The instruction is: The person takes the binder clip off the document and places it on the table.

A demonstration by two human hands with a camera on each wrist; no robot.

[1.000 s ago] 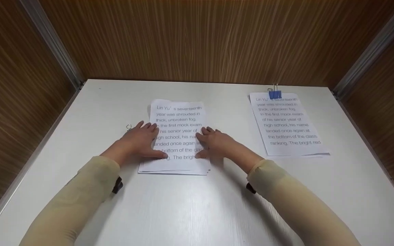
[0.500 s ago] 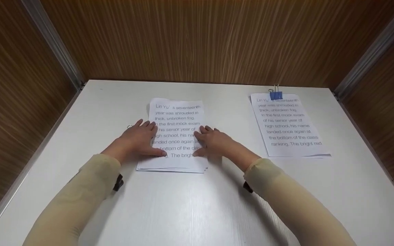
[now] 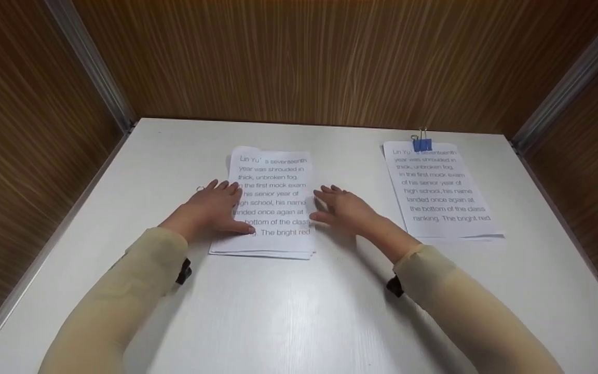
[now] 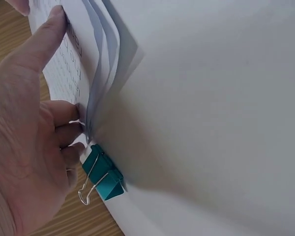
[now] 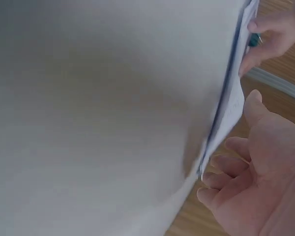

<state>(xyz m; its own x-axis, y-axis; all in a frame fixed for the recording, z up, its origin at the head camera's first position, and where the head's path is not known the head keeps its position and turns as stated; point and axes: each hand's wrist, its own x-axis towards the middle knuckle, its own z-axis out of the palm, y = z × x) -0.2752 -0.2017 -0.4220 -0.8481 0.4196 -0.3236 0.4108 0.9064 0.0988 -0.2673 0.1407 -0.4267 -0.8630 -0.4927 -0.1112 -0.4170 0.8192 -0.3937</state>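
Observation:
A stack of printed paper sheets point(image 3: 275, 208) lies on the white table, its lower edges slightly uneven. My left hand point(image 3: 213, 210) rests along the stack's left edge, thumb laid over the top sheet. In the left wrist view the sheets' edges fan apart beside this hand. A teal binder clip point(image 4: 103, 174) sits on the table by its fingers; the head view shows only a wire handle. My right hand point(image 3: 348, 210) holds nothing, its fingers loosely bent just off the stack's right edge. The right wrist view shows a gap between its thumb and the paper.
A second printed stack point(image 3: 447, 197) lies at the right, with a blue binder clip point(image 3: 422, 144) on its top edge. Brown wood-grain panels point(image 3: 299, 62) enclose the white table point(image 3: 288, 311) at the back and sides.
My right hand has drawn away to the right from the stack's edge, uncovering the ends of the printed lines. The left hand stays on the left edge. The head view has shifted slightly.

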